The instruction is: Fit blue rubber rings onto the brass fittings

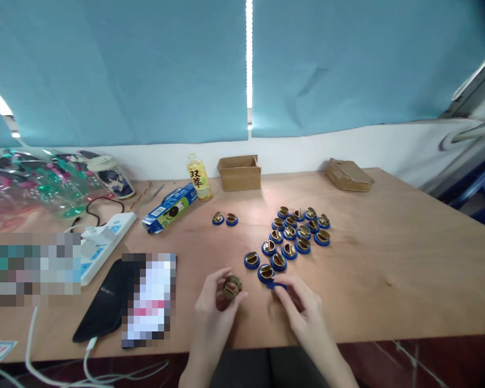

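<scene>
Near the table's front edge, my left hand (218, 302) grips a round, brass-coloured metal piece (231, 287) with a slot in it, between thumb and fingers. My right hand (301, 304) pinches a small blue plastic piece (275, 284), mostly covered by the fingers. Just beyond it lies a brass-coloured metal piece on a blue round base (265, 272). Several more of the same kind (290, 250) spread away from there in a loose cluster. Two others, one of them a brass piece on a blue base (231, 219), lie apart to the left.
At the back stand an open cardboard box (240, 177), a yellow drink bottle (199, 178) and a brown package (350, 175). To the left are a blue carton (170, 209), a power strip (117, 231), a black phone (105, 302), cables and several clear plastic bottles (56, 186).
</scene>
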Available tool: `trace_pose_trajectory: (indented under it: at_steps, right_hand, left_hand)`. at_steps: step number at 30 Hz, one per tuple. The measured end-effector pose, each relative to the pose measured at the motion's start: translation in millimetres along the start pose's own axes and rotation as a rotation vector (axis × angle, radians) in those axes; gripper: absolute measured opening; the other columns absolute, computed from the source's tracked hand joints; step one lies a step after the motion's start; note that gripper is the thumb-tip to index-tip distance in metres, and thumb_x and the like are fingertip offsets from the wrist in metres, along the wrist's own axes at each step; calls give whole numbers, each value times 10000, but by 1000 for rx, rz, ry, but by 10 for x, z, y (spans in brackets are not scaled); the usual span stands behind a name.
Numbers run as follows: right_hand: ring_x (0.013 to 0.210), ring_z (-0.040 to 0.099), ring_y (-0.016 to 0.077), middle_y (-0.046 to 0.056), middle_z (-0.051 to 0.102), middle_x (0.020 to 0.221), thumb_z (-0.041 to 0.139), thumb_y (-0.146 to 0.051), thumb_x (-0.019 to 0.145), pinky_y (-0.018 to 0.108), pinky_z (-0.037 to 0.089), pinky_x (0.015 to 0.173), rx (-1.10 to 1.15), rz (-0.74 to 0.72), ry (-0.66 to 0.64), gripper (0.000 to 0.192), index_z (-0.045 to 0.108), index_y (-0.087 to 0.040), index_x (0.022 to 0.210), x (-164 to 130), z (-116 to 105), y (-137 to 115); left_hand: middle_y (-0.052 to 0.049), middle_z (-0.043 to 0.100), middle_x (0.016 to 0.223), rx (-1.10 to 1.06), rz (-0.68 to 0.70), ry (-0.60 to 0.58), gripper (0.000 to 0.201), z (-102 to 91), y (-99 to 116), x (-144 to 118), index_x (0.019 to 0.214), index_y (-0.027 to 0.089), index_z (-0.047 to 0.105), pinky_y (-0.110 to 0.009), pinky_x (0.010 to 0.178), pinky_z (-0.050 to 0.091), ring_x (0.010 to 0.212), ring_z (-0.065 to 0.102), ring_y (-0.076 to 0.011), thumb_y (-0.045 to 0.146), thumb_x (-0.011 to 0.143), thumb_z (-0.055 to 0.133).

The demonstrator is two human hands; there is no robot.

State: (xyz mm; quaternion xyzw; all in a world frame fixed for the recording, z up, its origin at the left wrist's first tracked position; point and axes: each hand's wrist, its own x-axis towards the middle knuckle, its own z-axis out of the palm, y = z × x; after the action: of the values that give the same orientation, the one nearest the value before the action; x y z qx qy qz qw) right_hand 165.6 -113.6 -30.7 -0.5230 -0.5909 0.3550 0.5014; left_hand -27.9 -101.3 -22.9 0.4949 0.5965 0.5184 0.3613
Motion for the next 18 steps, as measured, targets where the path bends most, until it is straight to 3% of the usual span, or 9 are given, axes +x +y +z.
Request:
trace_pose_trajectory:
  at_steps: [4,9,13,15,18]
  right_hand:
    - [1205,627,254,135,614,1322,543,-280,960,357,553,969,12,-89,18,124,643,-227,1011,-70,163,-92]
    - [1254,600,257,123,620,1354,572,-171,913,373,509,1035,-74,-196,-24,89,616,-232,960,-176,248,-264]
    - [1254,601,263,119,612,1377,567,-130,893,344,526,1013,-119,-223,-75,130,632,-226,951,-193,274,-273]
    - [1243,610,257,120,608,1383,572,-128,895,335,537,1003,-102,-217,-71,158,624,-223,1010,-197,295,-234]
    - [1266,592,243,108,594,1401,580,-145,908,357,524,1036,-44,-204,-67,367,556,-226,1265,-208,321,-173]
  left_hand:
    - [-45,708,870,-118,-60,-93,386,166,65,-91,1023,198,667,-252,668,580,783,708,-200,255,677,830]
    - [-73,738,958,-287,-190,-141,286,267,100,-153,889,174,711,-226,676,573,857,736,-222,104,619,773]
    - [-87,781,931,-377,-269,-241,358,230,119,-142,951,163,724,-275,782,588,893,749,-247,55,610,746]
    - [-111,774,1040,-406,-266,-285,429,186,137,-125,1045,170,716,-296,818,591,924,748,-254,81,629,770]
    - [-138,732,1184,-434,-261,-331,509,123,149,-104,1157,190,681,-330,889,582,1010,732,-271,141,666,805]
